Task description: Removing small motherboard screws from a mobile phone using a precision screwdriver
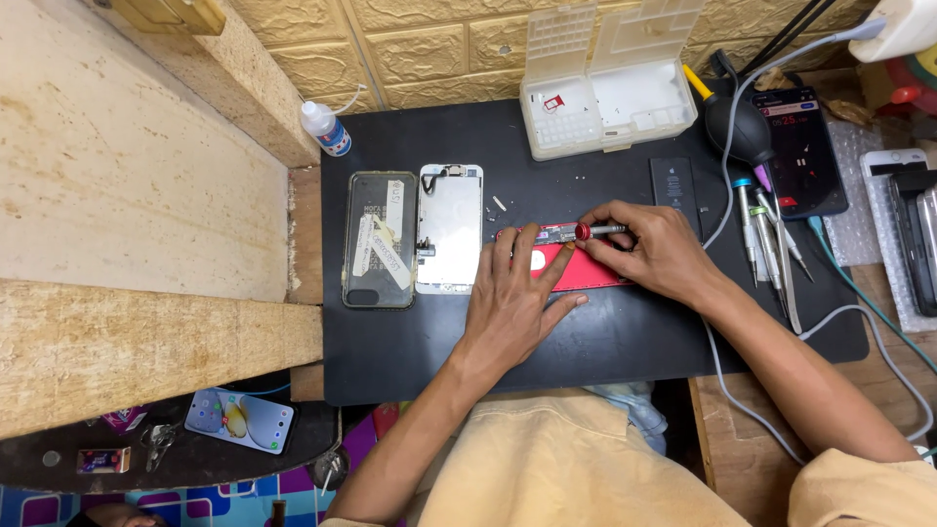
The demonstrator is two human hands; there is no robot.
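- Screwdriver (593, 231) with a red collar lies level under your right hand (656, 252), its long axis running left to right across the view, the tip end toward the left over the phone's top edge.
- Your right-hand fingers are closed around the screwdriver's shaft, pinching it from above.
- Red phone housing (576, 271) sits beneath the tool, on the black work mat (605, 342) near its middle; most of the housing is hidden by your hands, so you cannot tell its full outline.
- Your left hand (512, 298) rests flat and spread on the housing's left part, fingers pointing away from you, pressing down rather than gripping anything.
- Just left of that hand, a detached phone screen (450, 228) lies upright in the view, and beside it a clear phone case (381, 239) with tape strips.
- Near the mat's far edge stand a small white glue bottle (325, 128) and an open white parts box (607, 83).
- To the right lie a black battery (674, 185), a black air blower (746, 129), a lit phone (798, 151) and several tweezers (771, 239).
- Behind the mat runs a yellow brick-pattern wall (429, 49); a wooden shelf (137, 215) stands at your left.
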